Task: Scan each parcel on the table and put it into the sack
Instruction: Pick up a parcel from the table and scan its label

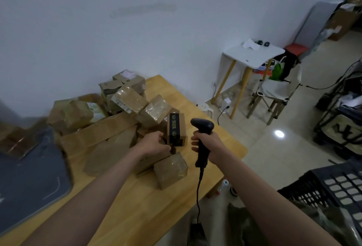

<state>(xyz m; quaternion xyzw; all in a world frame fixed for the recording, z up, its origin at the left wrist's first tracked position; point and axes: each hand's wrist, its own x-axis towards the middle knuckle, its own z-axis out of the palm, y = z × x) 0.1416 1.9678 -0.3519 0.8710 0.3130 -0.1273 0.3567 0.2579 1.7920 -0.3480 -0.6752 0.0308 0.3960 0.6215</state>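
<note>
Parcels lie heaped on the wooden table, most of them brown cartons wrapped in clear tape, some spilling out of an open cardboard box toward the wall. A flat brown paper mailer lies in front of that box, and one taped carton sits alone near the table's front edge. What looks like the sack (olive-coloured, only partly in view) lies low on the right beside a black plastic crate.

The left hand has its fingers curled round the lower end of a small carton with a black printed band, which it holds upright just above the heap. The right hand is wrapped round the grip of a black corded barcode scanner, whose head is turned toward that carton and stands just beside it.

To do the scan well, I judge the carton should be turned until its label faces the scanner head, since only the black band shows toward the camera and no barcode can be made out. Holding the carton steady by its end keeps the fingers off the label. Once it is scanned, it goes to the sack on the right
</note>
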